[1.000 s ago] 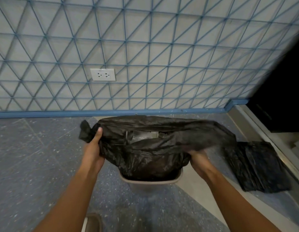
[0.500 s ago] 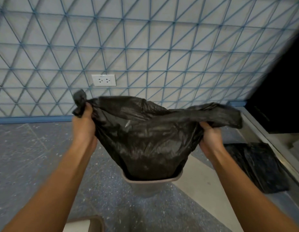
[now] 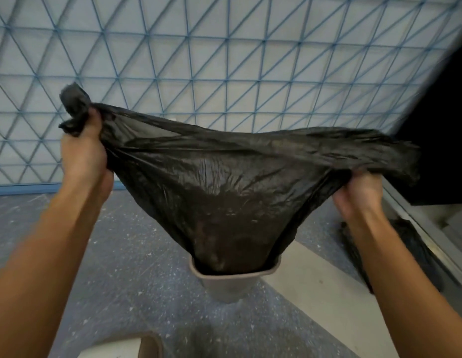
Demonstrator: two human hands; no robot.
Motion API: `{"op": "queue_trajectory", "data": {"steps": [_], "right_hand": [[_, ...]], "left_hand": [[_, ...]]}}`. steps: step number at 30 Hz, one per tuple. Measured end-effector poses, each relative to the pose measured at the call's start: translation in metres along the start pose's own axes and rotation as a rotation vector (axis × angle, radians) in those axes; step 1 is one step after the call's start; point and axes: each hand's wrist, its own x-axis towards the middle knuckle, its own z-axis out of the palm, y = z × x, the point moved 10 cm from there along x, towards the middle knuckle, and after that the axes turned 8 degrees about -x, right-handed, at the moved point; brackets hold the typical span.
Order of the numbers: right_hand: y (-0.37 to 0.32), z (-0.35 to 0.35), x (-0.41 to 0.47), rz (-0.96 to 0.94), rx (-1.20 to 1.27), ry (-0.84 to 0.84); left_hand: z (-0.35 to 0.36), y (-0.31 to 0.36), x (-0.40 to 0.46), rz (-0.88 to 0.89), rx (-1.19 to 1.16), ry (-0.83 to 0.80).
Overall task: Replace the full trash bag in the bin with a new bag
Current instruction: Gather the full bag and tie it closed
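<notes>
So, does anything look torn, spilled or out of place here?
Nothing stands out. The left hand and right hand grip the full trash bag by its top corners; its bottom sits in the bin. No tear or spill shows. A black bag lies on the floor at right.

Left hand (image 3: 82, 156): raised, fingers clenched around bunched plastic.
Right hand (image 3: 359, 195): raised, fingers curled, gripping.
Arms: extended forward, spread apart.
</notes>
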Motion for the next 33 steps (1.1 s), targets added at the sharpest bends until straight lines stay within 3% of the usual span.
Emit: {"op": "queue_trajectory", "data": {"steps": [3,5,8,11,14,18,21,24,29,33], "right_hand": [[0.031,-0.009,-0.014,0.142,-0.090,0.047],[0.020,-0.004,-0.011,0.112,-0.122,0.012],[-0.015,0.008,0.000,-0.012,-0.066,-0.035],[0.003,-0.007,0.004,0.071,-0.019,-0.036],[0.040,-0.037,-0.012,0.171,-0.203,-0.199],[0.092,-0.103,-0.051,0.320,-0.589,-0.348],[0.123,-0.114,-0.075,0.410,-0.742,-0.467],[0.128,-0.084,-0.076,0.369,-0.690,-0.430],[0.116,-0.004,-0.058,0.323,-0.499,-0.321],[0.115,0.022,-0.053,0.344,-0.202,-0.237]], "left_hand": [[-0.008,-0.020,-0.009,-0.076,0.183,-0.002],[-0.005,-0.017,-0.009,-0.081,0.239,-0.023],[0.012,0.016,0.000,0.004,0.135,-0.057],[0.012,0.015,-0.005,0.000,0.035,-0.114],[-0.021,-0.028,-0.019,-0.144,0.022,-0.229],[-0.090,-0.098,-0.056,-0.365,0.180,-0.379],[-0.104,-0.146,-0.096,-0.549,0.256,-0.481],[-0.080,-0.174,-0.111,-0.636,0.232,-0.513],[-0.003,-0.169,-0.101,-0.504,0.180,-0.509],[0.012,-0.168,-0.099,-0.570,-0.103,-0.297]]}}
